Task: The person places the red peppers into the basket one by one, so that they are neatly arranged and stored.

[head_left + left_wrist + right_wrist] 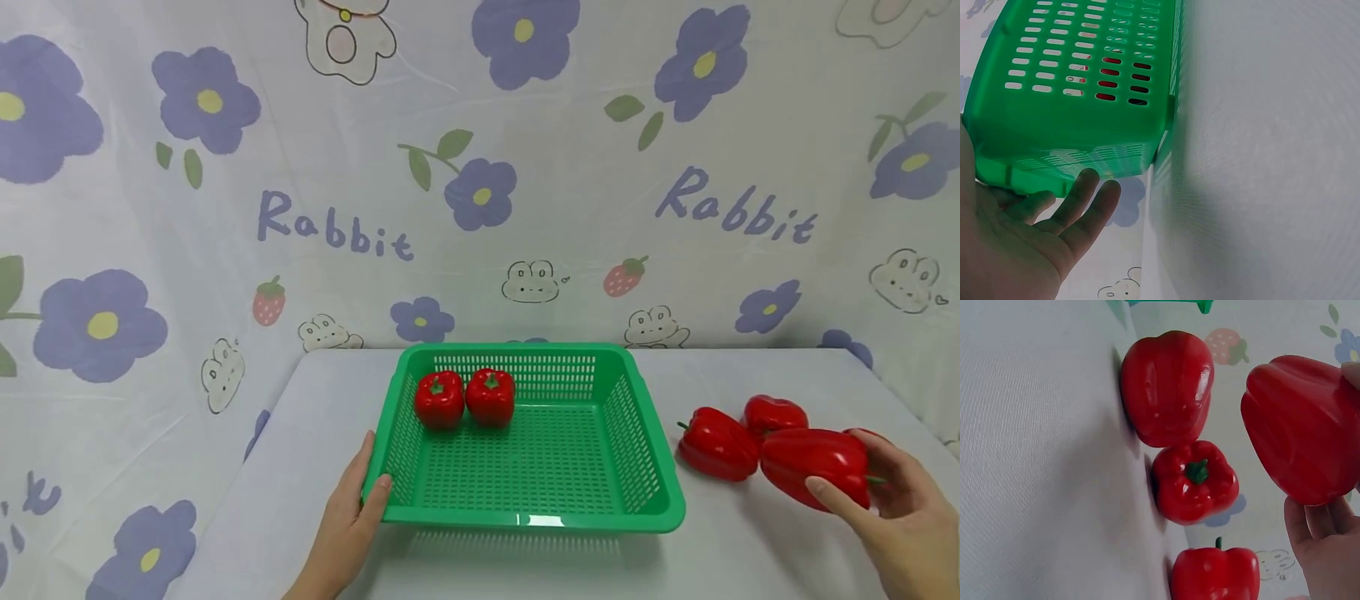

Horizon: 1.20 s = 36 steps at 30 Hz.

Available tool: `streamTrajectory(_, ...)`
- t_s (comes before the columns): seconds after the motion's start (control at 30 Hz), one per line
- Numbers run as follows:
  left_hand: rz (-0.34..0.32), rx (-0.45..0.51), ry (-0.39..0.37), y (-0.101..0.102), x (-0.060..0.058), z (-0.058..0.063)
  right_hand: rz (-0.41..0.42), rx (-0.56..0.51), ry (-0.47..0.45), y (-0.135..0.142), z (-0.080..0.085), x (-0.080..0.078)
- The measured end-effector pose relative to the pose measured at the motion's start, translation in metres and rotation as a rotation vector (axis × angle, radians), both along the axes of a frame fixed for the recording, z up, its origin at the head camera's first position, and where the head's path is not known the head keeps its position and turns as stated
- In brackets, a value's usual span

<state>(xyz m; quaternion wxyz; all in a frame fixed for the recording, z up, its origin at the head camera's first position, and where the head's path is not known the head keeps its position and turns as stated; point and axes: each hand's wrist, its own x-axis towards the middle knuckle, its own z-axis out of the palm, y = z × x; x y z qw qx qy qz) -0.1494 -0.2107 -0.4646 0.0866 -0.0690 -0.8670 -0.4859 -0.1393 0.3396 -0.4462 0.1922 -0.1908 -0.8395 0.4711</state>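
Observation:
My right hand holds a red bell pepper at its stem end, thumb on the near side and fingers behind. In the right wrist view this held pepper is raised off the white tabletop. My left hand grips the rim of the green plastic basket at its near left corner. In the left wrist view the fingers reach along the basket's outer wall. Two red bell peppers, a left one and a right one, stand side by side in the basket's far left corner, stems up.
Right of the basket, a bell pepper lies on its side on the white table. Behind it stands another pepper. A further pepper is partly hidden behind my right hand in the head view. A printed cloth hangs behind.

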Motion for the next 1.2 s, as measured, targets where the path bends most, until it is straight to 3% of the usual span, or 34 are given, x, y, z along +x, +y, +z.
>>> streamTrajectory(0.23, 0.006, 0.007, -0.006, 0.002, -0.001, 0.002, -0.021, 0.008, 0.001, -0.002, 0.005, 0.000)
streamTrajectory(0.47, 0.010, 0.007, -0.015, 0.002, -0.001, 0.002, 0.018, -0.006, 0.143, -0.023, 0.017, 0.000)
streamTrajectory(0.8, 0.005, 0.005, -0.023, 0.004, -0.003, 0.002, 0.240, 0.107, 0.305, -0.051, 0.031, 0.008)
streamTrajectory(1.2, -0.008, -0.012, 0.025, 0.003, 0.002, 0.003, 0.557, 0.080, 0.319, -0.073, 0.065, 0.000)
